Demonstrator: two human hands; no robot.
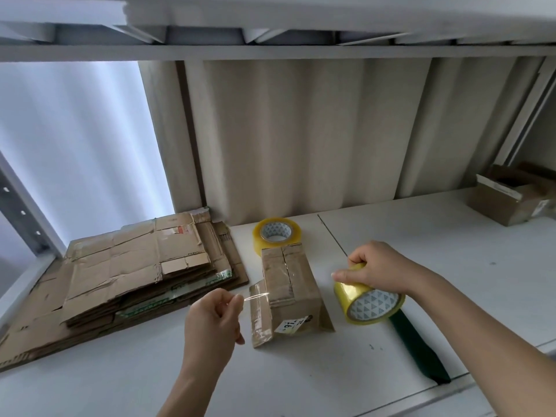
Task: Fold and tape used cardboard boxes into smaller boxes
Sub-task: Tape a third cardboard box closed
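Head view: while both hands work over the white worktop point(301, 371), here's the count.
Tape rolls: two; one lies flat behind the small box point(285, 284), the far roll point(276, 234) touching its back edge.
Right hand point(376, 266): grip clamped on the second tape roll point(368, 299), held just right of the box.
Left hand point(213, 317): grip pinched together on a clear tape strip point(255, 296) running to the box's left side.
Boxes: one folded at centre, flaps loose at its near corners; one open box point(511, 197) far right, well apart.
Flat cardboard point(126, 275): one stack, left, reaching the worktop's left edge.
Dark green strip point(418, 347): one, near the right front edge.
Open room: bare worktop in front and between box and far-right carton.
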